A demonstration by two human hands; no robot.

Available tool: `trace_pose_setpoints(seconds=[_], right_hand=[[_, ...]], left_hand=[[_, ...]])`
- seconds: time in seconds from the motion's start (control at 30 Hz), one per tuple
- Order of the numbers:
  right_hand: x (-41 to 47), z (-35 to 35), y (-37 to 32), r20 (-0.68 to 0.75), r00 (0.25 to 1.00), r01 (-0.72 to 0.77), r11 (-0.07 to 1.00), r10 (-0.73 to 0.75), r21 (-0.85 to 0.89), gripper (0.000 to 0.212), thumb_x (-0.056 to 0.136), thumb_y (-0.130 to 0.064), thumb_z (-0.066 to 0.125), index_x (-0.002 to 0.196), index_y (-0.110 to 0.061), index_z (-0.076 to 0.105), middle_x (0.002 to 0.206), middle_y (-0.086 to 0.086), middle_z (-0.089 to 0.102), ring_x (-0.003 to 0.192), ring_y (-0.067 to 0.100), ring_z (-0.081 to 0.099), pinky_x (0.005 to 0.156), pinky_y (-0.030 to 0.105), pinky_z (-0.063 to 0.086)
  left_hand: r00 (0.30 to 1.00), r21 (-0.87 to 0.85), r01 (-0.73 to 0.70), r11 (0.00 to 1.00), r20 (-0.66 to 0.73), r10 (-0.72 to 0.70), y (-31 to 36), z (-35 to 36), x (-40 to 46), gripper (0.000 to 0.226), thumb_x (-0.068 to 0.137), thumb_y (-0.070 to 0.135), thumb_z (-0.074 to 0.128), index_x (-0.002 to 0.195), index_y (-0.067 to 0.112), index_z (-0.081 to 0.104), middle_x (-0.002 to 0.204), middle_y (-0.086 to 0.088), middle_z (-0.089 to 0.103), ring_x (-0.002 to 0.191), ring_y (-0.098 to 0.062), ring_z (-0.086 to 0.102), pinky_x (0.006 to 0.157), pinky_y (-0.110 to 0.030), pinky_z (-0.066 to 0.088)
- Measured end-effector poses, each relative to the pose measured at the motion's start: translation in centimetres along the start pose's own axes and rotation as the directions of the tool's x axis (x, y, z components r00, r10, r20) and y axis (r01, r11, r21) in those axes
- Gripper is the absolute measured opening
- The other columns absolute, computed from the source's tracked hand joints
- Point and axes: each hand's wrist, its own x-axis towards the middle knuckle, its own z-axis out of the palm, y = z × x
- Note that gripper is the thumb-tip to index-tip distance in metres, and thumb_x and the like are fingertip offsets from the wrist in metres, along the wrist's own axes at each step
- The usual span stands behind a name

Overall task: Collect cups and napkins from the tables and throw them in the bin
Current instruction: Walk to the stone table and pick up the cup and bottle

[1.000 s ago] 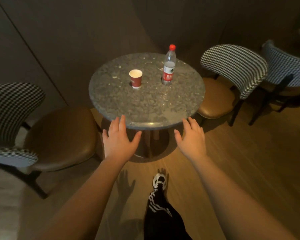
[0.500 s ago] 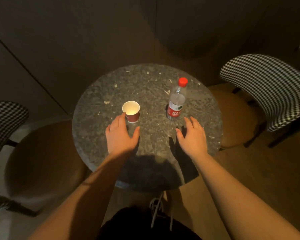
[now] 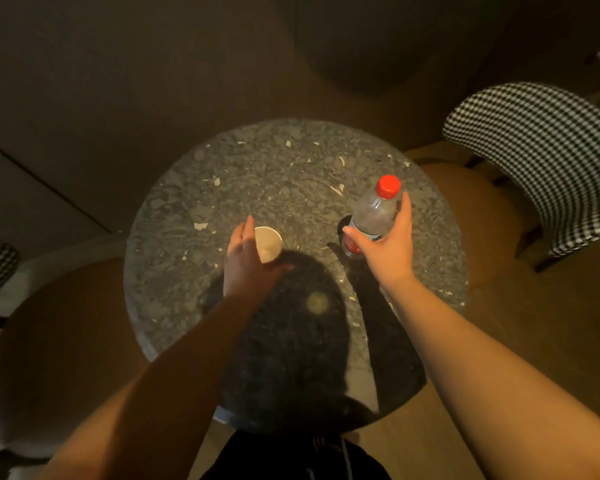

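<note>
On the round dark speckled stone table (image 3: 274,174), the left hand (image 3: 246,263) wraps around the near side of a small paper cup (image 3: 267,243), fingers curled against its wall. The cup stands upright near the table's middle, its pale inside showing nothing in it. The right hand (image 3: 390,242) grips a clear plastic bottle with a red cap (image 3: 374,211), thumb on one side, fingers on the other; the bottle looks nearly empty. A houndstooth-backed chair (image 3: 541,161) stands to the right.
</note>
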Motion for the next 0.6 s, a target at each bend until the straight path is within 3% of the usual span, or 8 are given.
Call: trace_pose_setpoints(seconds=[0.1,0.2,0.4,0.6], right_hand=[[0.7,0.9,-0.2,-0.03,0.999,-0.011,1.0,0.012,0.017,0.101,0.061,-0.042,0.085,0.141,-0.034,0.024,0.144,-0.002,0.041,0.132,0.018,0.041,0.109,0.042,0.036],[0.9,1.2,-0.4,-0.068,0.997,-0.028,1.0,0.028,0.001,0.079,0.066,-0.036,0.082,0.13,-0.03,0.037,0.125,-0.001,0.057,0.115,0.018,0.055,0.098,0.046,0.046],[-1.2,-0.7,-0.4,-0.209,0.977,-0.032,0.999,0.031,-0.003,0.072,0.07,-0.035,0.08,0.129,-0.025,0.039,0.118,-0.005,0.058,0.108,0.015,0.056,0.092,0.032,0.045],[-6.7,-6.2,2.1,-0.461,0.882,-0.093,0.995,0.095,0.027,0.072,0.071,-0.033,0.081,0.13,-0.026,0.04,0.117,-0.008,0.057,0.106,0.008,0.055,0.088,0.021,0.041]], left_hand=[[1.0,-0.057,0.019,0.998,0.009,-0.019,-0.3,0.8,0.6,0.107,0.063,0.039,0.084,0.146,0.013,0.022,0.139,-0.015,0.038,0.123,-0.034,0.044,0.095,-0.048,0.043],[1.0,-0.077,0.002,0.997,-0.006,-0.002,-0.7,1.1,1.1,0.094,0.066,0.04,0.082,0.14,0.011,0.031,0.13,-0.014,0.046,0.112,-0.034,0.052,0.083,-0.043,0.048],[0.983,-0.099,-0.181,0.978,-0.037,0.178,0.4,0.5,1.8,0.082,0.059,0.047,0.083,0.122,0.009,0.047,0.113,-0.011,0.055,0.096,-0.029,0.058,0.075,-0.036,0.05],[0.915,-0.169,-0.378,0.91,0.08,0.395,5.2,2.2,0.8,0.083,0.055,0.034,0.089,0.121,0.0,0.052,0.112,-0.02,0.056,0.099,-0.036,0.057,0.084,-0.042,0.048]])
